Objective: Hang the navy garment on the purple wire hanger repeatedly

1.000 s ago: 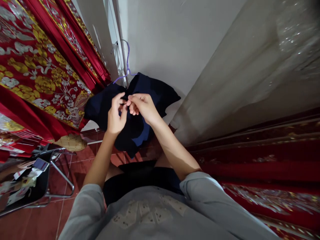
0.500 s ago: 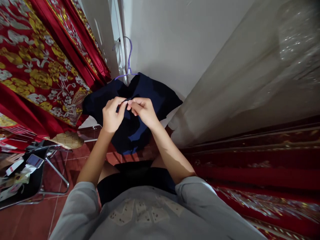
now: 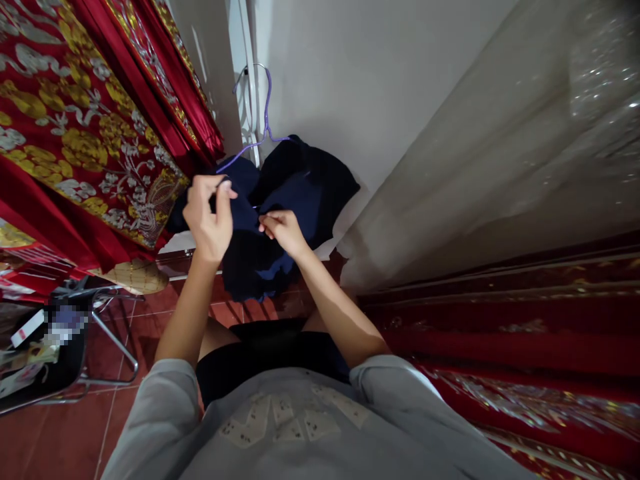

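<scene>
place: home corner (or small dress shop) | cues: red-and-gold embroidered fabric (image 3: pixel 75 133), sheer curtain (image 3: pixel 500 153), red tiled floor (image 3: pixel 65 433), cluttered chair (image 3: pixel 60 360)

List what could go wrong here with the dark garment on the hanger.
1. The purple hanger hangs by its thin hook near the wall corner; the left hand tugging the dark garment sideways might unhook it.
2. Half the garment already sags low under the right hand, so it may slip off onto the red floor tiles.
3. The red embroidered cloth hangs close and may snag.
</scene>
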The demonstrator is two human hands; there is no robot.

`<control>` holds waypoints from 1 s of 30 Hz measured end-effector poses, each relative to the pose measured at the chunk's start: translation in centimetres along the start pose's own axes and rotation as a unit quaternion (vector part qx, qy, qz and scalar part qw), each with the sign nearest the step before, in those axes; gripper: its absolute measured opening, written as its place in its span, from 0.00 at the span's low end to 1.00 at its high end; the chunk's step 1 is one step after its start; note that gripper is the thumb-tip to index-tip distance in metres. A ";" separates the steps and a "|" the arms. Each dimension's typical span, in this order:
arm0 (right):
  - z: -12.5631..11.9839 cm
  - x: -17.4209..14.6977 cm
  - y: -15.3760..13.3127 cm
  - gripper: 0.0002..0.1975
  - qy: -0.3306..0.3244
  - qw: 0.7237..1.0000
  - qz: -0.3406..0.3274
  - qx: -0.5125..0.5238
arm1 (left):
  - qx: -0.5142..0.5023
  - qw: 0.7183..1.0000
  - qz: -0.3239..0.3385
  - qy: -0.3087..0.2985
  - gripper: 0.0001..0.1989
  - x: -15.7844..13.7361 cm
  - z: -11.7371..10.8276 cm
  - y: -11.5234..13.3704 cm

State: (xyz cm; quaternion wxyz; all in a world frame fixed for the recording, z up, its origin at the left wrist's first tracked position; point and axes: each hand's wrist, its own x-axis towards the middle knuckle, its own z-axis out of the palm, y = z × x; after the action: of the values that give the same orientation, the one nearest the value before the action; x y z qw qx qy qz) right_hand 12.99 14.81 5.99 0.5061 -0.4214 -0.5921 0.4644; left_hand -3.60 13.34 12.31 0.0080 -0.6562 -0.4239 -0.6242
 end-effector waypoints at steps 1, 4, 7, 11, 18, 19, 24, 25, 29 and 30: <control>0.1 -0.4 0.5 0.17 -0.007 1.000 0.009 0.015 | 0.000 0.999 -0.011 0.036 0.13 0.6 -0.5 -0.7; 0.4 -2.1 1.4 0.16 -0.023 0.998 0.013 0.057 | -0.033 0.985 -0.066 0.153 0.16 1.6 -2.3 -5.0; 0.4 -4.2 1.6 0.16 -0.015 0.996 0.027 0.089 | -0.100 0.930 -0.231 0.267 0.18 0.4 -3.8 -9.9; 0.2 -6.2 2.4 0.15 -0.006 0.991 0.057 0.124 | -0.105 0.918 -0.307 0.228 0.21 -2.6 -3.8 -11.4; 0.6 -7.3 4.0 0.17 0.001 0.987 0.088 0.134 | 0.047 0.981 -0.135 0.129 0.24 -3.8 -1.1 -7.8; 0.5 -7.3 4.1 0.17 0.008 0.987 0.088 0.134 | 0.067 0.977 -0.142 0.145 0.25 -4.1 -0.9 -8.0; -0.4 -7.4 3.4 0.17 0.033 0.989 0.079 0.122 | 0.024 0.947 -0.237 0.214 0.27 -7.4 0.6 -10.2; -0.4 -7.4 3.1 0.17 0.031 0.989 0.079 0.121 | -0.017 0.936 -0.279 0.215 0.26 -8.2 1.2 -10.3; -0.1 -7.2 1.9 0.17 0.007 0.989 0.074 0.129 | -0.133 0.896 -0.413 0.094 0.18 -10.7 2.9 -10.0; 0.0 -7.1 1.6 0.17 0.004 0.989 0.071 0.131 | -0.134 0.895 -0.421 0.058 0.17 -11.1 3.0 -9.9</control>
State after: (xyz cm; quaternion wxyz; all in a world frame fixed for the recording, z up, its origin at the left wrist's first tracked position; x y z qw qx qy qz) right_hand 14.02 8.24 2.91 0.5250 -0.3940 -0.4930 0.5710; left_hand -5.22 15.29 -2.63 -0.3186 -0.3737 -0.5719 -0.6571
